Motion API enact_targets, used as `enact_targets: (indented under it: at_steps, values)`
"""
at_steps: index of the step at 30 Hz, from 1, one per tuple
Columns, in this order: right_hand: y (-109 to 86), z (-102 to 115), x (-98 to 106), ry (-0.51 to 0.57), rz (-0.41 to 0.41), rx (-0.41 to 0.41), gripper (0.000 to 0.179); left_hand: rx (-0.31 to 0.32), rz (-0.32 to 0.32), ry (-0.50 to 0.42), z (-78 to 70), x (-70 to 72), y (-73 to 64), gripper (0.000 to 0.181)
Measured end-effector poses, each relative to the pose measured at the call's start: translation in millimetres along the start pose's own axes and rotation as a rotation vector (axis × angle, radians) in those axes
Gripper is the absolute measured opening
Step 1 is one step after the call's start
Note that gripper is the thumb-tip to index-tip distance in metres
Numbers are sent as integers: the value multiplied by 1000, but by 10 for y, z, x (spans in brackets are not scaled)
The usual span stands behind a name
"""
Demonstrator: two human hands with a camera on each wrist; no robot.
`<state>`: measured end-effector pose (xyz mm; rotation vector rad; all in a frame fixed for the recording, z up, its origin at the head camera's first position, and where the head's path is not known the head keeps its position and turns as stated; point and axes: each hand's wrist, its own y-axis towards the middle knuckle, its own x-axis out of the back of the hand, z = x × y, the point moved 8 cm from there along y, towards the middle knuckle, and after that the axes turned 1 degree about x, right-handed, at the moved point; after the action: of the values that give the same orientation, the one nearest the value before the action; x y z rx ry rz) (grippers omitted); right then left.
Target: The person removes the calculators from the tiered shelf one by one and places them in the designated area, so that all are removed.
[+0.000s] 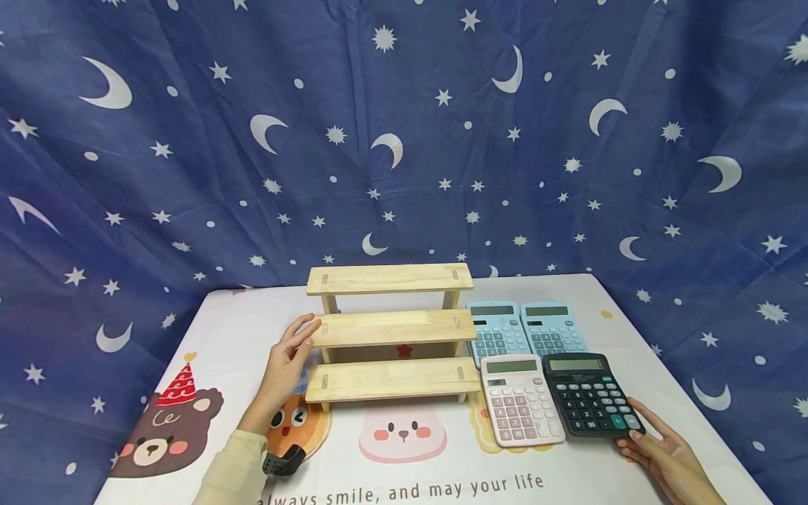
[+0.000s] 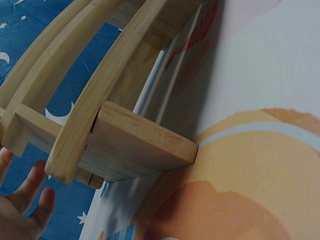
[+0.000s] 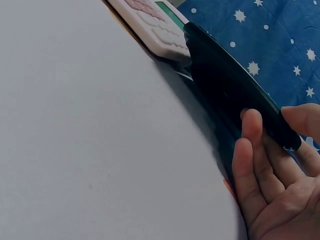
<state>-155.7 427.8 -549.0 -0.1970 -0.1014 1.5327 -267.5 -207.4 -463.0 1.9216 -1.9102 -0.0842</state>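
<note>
My right hand [image 1: 670, 459] pinches a black calculator [image 1: 587, 394] by its lower right corner. In the right wrist view the thumb lies over the edge of the black calculator [image 3: 230, 90] and fingers lie beneath; that end is lifted off the table. My left hand [image 1: 284, 368] is at the left end of the middle board of a three-tier wooden stand [image 1: 391, 382]. Its fingers are spread and loosely bent, not wrapped round the wood; whether they touch it I cannot tell. A pink-white calculator [image 1: 520, 407] lies just left of the black one.
Two light blue calculators, a left one [image 1: 499, 337] and a right one [image 1: 552, 330], lie behind the front pair, beside the stand. A printed white tablecloth [image 1: 341, 473] covers the table. Behind hangs a blue curtain [image 1: 404, 189] with moons and stars. A black band [image 1: 285, 461] sits below my left wrist.
</note>
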Motion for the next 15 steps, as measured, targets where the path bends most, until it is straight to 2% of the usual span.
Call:
enact_targets:
  at_steps: [6,15]
  values:
    - [14,-32,4,-75,-13,-56,71,1,-1,8,-2,-1,-2,40]
    - [35,-41,6,-114,-9,-91,50,6,3,5,14,-8,0,40]
